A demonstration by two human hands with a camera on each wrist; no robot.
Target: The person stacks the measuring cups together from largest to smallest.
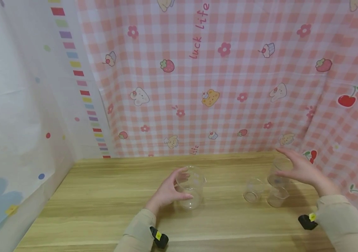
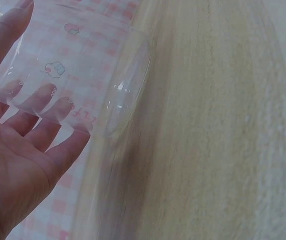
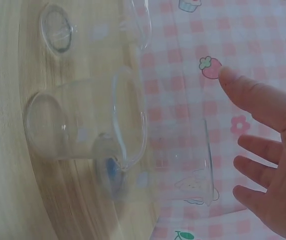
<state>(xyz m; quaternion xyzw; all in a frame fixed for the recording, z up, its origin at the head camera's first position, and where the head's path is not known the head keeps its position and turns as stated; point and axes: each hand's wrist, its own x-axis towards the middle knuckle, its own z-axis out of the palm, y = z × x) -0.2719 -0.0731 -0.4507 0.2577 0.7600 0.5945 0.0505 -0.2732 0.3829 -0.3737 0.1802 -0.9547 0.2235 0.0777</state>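
My left hand (image 1: 169, 190) grips a large clear glass beaker (image 1: 196, 185), thumb on the near side and fingers round the far side. In the left wrist view the beaker's base (image 2: 125, 92) shows close over the tabletop, and white graduation marks run up its wall. To the right, my right hand (image 1: 302, 169) is spread beside a taller clear beaker (image 1: 273, 176) at the back, holding nothing. In the right wrist view its fingers stand apart from that beaker's rim (image 3: 208, 160). Two smaller clear beakers, one on the left (image 1: 252, 196) and one with a spout (image 1: 277, 198), stand upright nearby.
The wooden table (image 1: 103, 196) meets a pink checked cloth (image 1: 179, 80) hanging along its back edge. More pink cloth with cherries (image 1: 355, 140) hangs at the right, and a white printed sheet (image 1: 15, 87) at the left.
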